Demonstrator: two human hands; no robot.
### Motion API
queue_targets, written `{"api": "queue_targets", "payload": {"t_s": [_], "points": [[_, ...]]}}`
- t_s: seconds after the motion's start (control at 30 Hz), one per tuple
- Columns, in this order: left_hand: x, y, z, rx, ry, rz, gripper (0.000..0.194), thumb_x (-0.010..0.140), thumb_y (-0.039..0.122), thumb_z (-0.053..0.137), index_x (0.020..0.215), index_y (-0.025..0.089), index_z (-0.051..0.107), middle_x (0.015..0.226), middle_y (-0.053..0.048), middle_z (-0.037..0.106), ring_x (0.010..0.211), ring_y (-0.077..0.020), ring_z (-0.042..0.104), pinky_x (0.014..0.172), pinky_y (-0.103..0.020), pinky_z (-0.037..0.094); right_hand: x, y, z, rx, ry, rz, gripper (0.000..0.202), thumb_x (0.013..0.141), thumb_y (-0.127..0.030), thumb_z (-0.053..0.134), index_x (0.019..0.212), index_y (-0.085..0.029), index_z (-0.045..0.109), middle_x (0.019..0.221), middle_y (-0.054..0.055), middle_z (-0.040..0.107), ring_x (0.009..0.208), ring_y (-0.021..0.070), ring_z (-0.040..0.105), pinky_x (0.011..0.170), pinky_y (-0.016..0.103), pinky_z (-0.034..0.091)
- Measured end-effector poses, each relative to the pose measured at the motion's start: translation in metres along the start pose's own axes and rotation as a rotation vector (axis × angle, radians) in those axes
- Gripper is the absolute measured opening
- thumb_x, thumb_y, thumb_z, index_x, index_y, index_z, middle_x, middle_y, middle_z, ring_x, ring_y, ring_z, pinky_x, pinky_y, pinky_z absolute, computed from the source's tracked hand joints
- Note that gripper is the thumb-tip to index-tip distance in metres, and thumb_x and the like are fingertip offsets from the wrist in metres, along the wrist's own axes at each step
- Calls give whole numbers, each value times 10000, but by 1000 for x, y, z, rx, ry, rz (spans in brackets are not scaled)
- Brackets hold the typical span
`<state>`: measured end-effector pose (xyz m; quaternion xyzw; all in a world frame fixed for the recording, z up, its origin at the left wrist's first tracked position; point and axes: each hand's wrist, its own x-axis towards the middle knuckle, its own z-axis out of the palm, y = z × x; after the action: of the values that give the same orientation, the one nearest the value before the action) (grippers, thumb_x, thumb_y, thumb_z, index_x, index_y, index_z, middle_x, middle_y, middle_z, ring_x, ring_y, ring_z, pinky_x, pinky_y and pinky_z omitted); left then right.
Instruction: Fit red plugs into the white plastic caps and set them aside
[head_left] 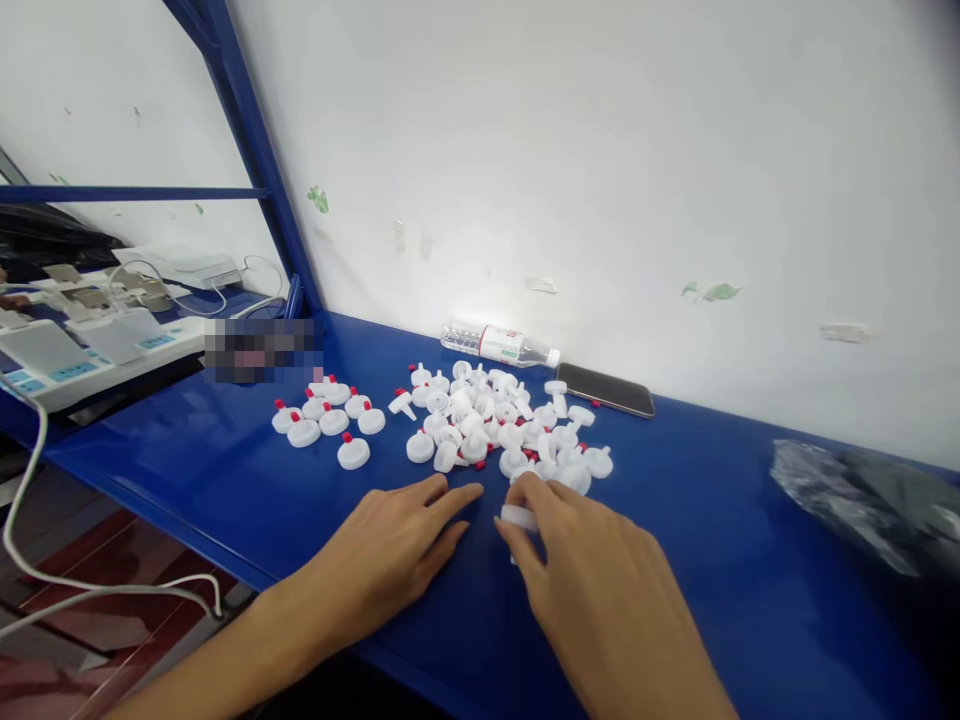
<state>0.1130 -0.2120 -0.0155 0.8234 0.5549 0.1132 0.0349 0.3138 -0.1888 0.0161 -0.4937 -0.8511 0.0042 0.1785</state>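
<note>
Between the thumb and fingers of my right hand (585, 550) is a white plastic cap (519, 517), held on its side just in front of the pile. My left hand (409, 530) rests low over the blue table, fingers apart, with nothing in it. Beyond both hands lies a heap of white nozzle caps (480, 410), with small red tips scattered among them. To the left stands a group of white caps with red tips (334, 421), mostly upright on their wide bases.
A clear bottle (499, 344) lies by the wall, beside a dark phone (606, 389). Clear and dark plastic bags (862, 500) lie at the right. Power strips (97, 355), cables and a blue frame (259, 150) stand at the left of the blue table (712, 560).
</note>
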Motion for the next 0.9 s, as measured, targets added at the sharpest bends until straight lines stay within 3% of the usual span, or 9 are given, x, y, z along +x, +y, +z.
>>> {"api": "queue_targets", "payload": {"t_s": [0.13,0.3,0.57,0.67,0.77,0.83,0.9], "points": [[13,5,3,-41,52,-93,422,1064,308,386,1447,231,544,1210,-83,750,990,-247,746,787,-340,553,-2,12,-5,-5,39,58,48,900,-211,656,890,-258,658,705,-13,732,602,226,712,467,299,292],[32,7,-7,17,18,-166,361,1048,334,417,1280,220,669,891,-73,794,767,-237,751,661,-306,505,-1,15,-12,32,35,92,62,896,-204,649,893,-260,675,751,-14,761,637,223,724,489,289,319],[54,9,-5,96,-72,-149,284,1029,284,448,1105,189,705,878,-92,769,832,-257,736,680,-309,478,1,17,-18,56,46,122,70,901,-199,668,912,-254,710,738,-2,767,664,240,727,495,291,318],[52,12,-6,82,-82,-175,275,1022,260,446,1060,189,708,854,-87,758,811,-258,729,657,-308,467,1,16,-18,96,47,163,139,899,-187,692,1014,-254,729,801,7,781,723,255,736,525,294,371],[41,15,-11,-39,11,-166,227,1003,271,486,1027,203,701,903,-61,747,754,-212,701,657,-301,476,1,12,-19,181,61,149,216,944,-171,644,1123,-254,730,925,29,788,783,249,736,610,317,454],[31,17,-16,-195,107,-148,187,982,284,535,1014,218,707,966,-42,744,735,-172,683,663,-280,493,2,9,-21,244,64,125,202,979,-167,586,1076,-245,745,971,40,778,800,238,731,667,333,486],[22,20,-22,-385,182,-167,163,960,311,589,1006,233,724,900,-12,741,685,-142,667,631,-248,504,2,6,-22,319,76,113,185,985,-178,576,1001,-239,750,969,32,769,792,223,726,703,336,503]]}}
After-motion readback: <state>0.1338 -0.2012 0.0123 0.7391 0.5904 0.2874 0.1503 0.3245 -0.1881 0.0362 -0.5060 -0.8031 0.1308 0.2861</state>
